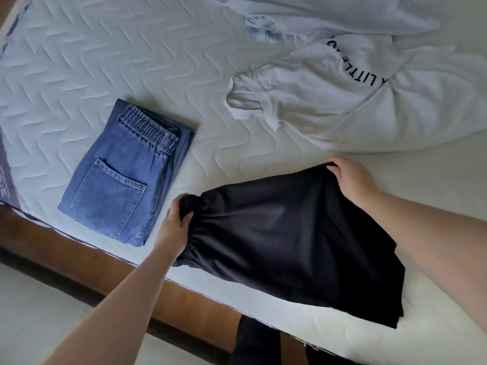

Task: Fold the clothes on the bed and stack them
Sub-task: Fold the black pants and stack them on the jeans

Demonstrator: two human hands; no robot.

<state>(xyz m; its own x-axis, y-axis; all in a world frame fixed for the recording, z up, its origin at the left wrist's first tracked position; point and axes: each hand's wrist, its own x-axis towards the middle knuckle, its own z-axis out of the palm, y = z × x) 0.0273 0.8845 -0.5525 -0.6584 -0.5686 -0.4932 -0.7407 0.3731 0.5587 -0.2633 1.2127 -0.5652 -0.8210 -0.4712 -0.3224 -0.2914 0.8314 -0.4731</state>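
Here, a quilted white mattress [137, 64] carries everything: a crumpled white printed shirt [355, 101] at the far right, a black garment [290, 233] lying near the front edge, and folded blue jeans [123, 175] just beside it on the left. The left hand [175, 222] pinches the black garment's gathered waistband; the right hand [353, 180] grips its far corner.

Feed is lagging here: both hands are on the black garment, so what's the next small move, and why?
Probably carry the black garment left onto the folded jeans: left hand grips its waistband, right hand its far corner, and it already looks folded.
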